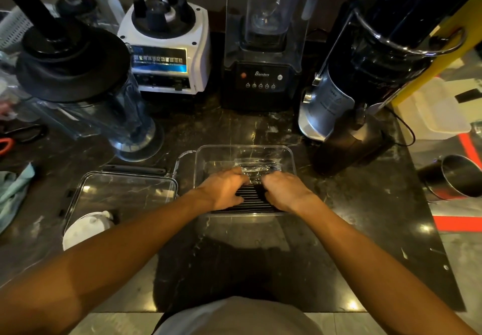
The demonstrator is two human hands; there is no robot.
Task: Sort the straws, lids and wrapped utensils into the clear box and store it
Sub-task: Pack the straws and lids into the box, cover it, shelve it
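Note:
A clear plastic box sits on the dark marble counter in front of me. Inside it lies a row of black straws side by side along the near part. Both my hands reach into the box: my left hand and my right hand press down on the straws with fingers curled. Just beyond my fingertips lie clear-wrapped utensils in the box. The box's clear lid lies flat to the left. A white round lid rests at its near corner.
Behind the box stand a blender jug, a white blender base, a black blender and a black-and-silver machine. A steel cup lies on its side at the right edge. A teal cloth lies far left.

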